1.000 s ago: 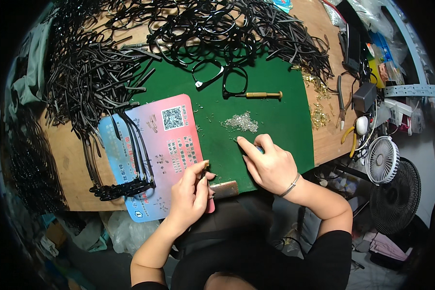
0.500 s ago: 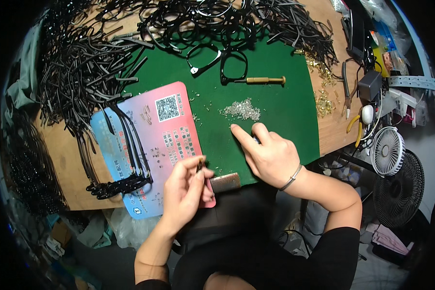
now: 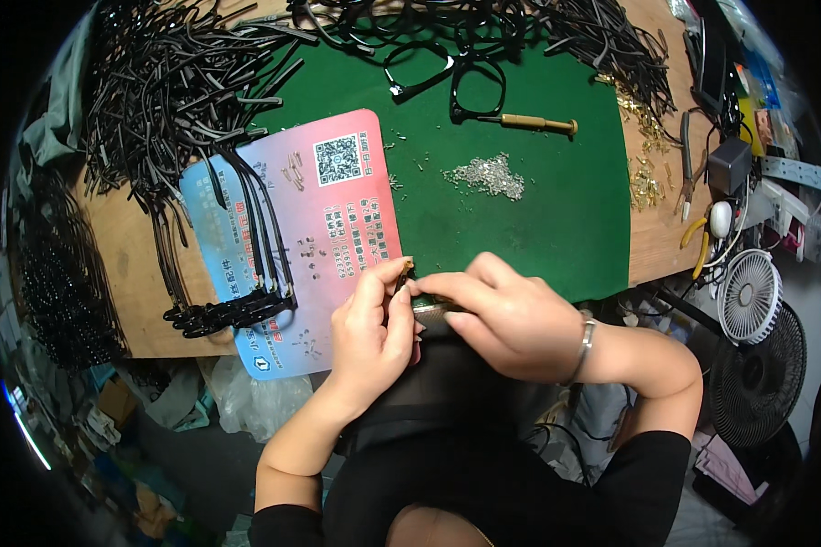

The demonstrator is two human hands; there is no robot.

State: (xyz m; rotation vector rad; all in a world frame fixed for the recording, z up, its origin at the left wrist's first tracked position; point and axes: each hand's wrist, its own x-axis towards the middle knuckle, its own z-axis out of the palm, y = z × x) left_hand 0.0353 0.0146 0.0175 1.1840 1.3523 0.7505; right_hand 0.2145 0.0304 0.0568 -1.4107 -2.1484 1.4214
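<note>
My left hand (image 3: 372, 326) is closed over the mat's front edge, pinching a small dark piece with a gold-coloured end (image 3: 408, 266) between thumb and fingers. Close against it, my right hand (image 3: 518, 326) has its index finger and thumb drawn together at the left fingertips. What the right fingers hold, if anything, is too small or hidden. A ridged metal-looking block (image 3: 433, 306) lies partly covered under the right hand. Beyond the hands, a pile of tiny silvery parts (image 3: 491, 175) sits on the green mat (image 3: 556, 232).
A gold-handled screwdriver (image 3: 538, 122) lies by a black glasses frame (image 3: 477, 89). Black temple arms (image 3: 173, 100) heap at the back left. A pink-blue card (image 3: 274, 228) carries a bundle of black temples (image 3: 228, 313). Brass-coloured bits (image 3: 646, 173), pliers (image 3: 695, 246) and fans (image 3: 750, 296) are at right.
My right hand has come back from beside the silvery pile to meet my left fingertips. The left hand still pinches the small piece. The whole view has shifted slightly.
</note>
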